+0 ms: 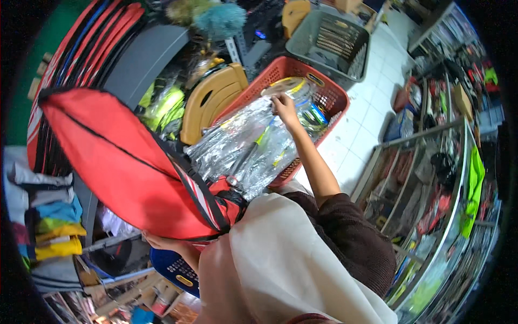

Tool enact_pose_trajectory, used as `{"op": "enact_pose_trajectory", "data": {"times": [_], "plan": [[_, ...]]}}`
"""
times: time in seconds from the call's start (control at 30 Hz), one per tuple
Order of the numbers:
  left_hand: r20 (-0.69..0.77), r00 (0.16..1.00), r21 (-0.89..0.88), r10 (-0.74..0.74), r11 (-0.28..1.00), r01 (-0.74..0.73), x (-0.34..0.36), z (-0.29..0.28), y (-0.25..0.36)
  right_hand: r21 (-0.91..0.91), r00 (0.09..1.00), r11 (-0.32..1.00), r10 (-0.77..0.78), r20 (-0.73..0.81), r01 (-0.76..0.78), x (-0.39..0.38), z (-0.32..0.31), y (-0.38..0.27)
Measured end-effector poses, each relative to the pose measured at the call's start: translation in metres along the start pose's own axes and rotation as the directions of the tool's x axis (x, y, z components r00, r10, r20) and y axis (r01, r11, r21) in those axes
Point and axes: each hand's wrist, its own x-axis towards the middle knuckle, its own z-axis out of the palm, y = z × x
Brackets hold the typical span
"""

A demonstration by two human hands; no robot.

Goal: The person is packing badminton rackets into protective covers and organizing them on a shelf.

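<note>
A long red racket bag [124, 156] with black trim and a white stripe slants across my left side. My left hand [164, 243] grips its lower edge, the fingers partly hidden by the bag. In front of me stands a red plastic basket [337, 92] holding several rackets [237, 146] in clear plastic wrap. Over these, my right hand [284, 109] is closed in a pinch on the plastic wrap, near the basket's far side. A round yellowish racket head [291, 85] shows beside those fingers.
Beyond the red basket is a grey-green basket [345, 40]. Several red and black bags [97, 38] line the far left. A brown plastic stool [210, 102] stands left of the basket. Glass display shelves [410, 178] run along the right, past the white tiled floor [350, 132]. A blue basket [175, 270] sits below the bag.
</note>
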Motion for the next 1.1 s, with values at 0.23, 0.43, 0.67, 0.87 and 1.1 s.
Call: {"op": "enact_pose_trajectory", "data": {"times": [0.23,0.43,0.67,0.87,1.1], "plan": [[0.245,0.969,-0.025,-0.015,0.999,0.022,0.021,0.002,-0.002,-0.078,0.898,0.924,0.341,-0.279,-0.375,-0.062,-0.074,0.087],[0.247,0.968,-0.03,-0.05,0.998,0.06,0.037,-0.007,0.022,-0.133,0.92,0.918,0.348,-0.182,-0.374,-0.043,-0.044,0.09],[0.315,0.896,0.461,0.313,0.775,-0.433,0.107,0.001,0.127,-0.403,0.999,0.914,0.022,-0.047,-0.039,0.022,0.021,0.083],[0.781,0.401,-0.246,0.478,0.827,-0.505,0.109,0.144,0.27,-0.509,0.999,0.86,-0.036,-0.01,0.026,0.032,0.048,0.062],[0.929,-0.314,-0.348,0.195,0.75,-0.563,-0.017,0.339,0.2,-0.828,0.881,0.483,0.211,0.424,0.284,0.014,0.069,0.065]]}}
